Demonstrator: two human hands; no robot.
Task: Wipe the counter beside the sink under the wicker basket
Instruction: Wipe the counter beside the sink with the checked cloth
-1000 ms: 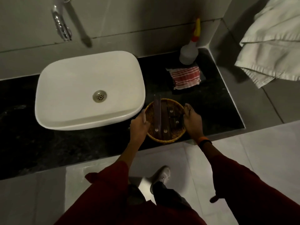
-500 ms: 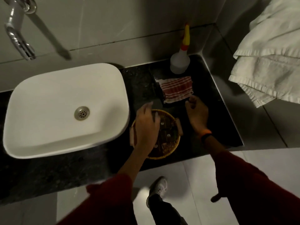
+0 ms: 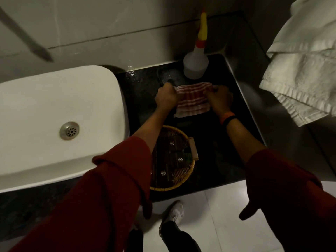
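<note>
A red-and-white striped cloth [image 3: 192,100] is held over the black counter [image 3: 218,157] right of the white sink [image 3: 54,110]. My left hand [image 3: 166,96] grips its left edge and my right hand [image 3: 220,99] grips its right edge; both fists are closed on it. The round wicker basket [image 3: 180,179] with dark packets inside sits on the counter near the front edge, below my hands and partly hidden by my left sleeve.
A white squeeze bottle [image 3: 195,65] with a yellow-and-red nozzle stands in the back corner just behind the cloth. A pale towel [image 3: 305,60] hangs at the right wall. My shoe [image 3: 172,213] is on the floor tiles below.
Both hands have left the basket and moved back to the striped cloth, taking hold of its two sides. The basket stays near the front edge.
</note>
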